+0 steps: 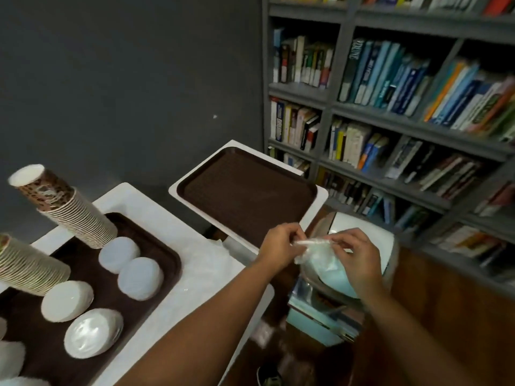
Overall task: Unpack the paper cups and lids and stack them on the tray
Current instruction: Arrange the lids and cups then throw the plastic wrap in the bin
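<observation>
Hands meet over a bin at the right, well off the tables. The left hand (281, 245) pinches one end of a clear wrapper (313, 250) between thumb and fingertips; the right hand (359, 256) pinches the other side, fingers curled over the plastic. Between them the wrapper's mouth is pulled into a taut strip running left to right, and the rest sags below as a crumpled pouch. It looks empty, so my guess is that it is waste held over the bin (362, 227) for dropping, though whether a lid remains inside I cannot tell.

Left of the hands, more loose plastic (211, 257) lies on the white table. Beyond it, the near tray (164, 246) carries the unpacked goods: two cup stacks (69, 207), nested mouth-down so they stand steady, their long axes upright and seeming to lean left in the wide lens. Lid piles (140, 278) sit flat in front, apparently grouped to leave the cups room.

A second tray (245, 190) lies bare on the farther table, near the bookshelf (390, 107).
</observation>
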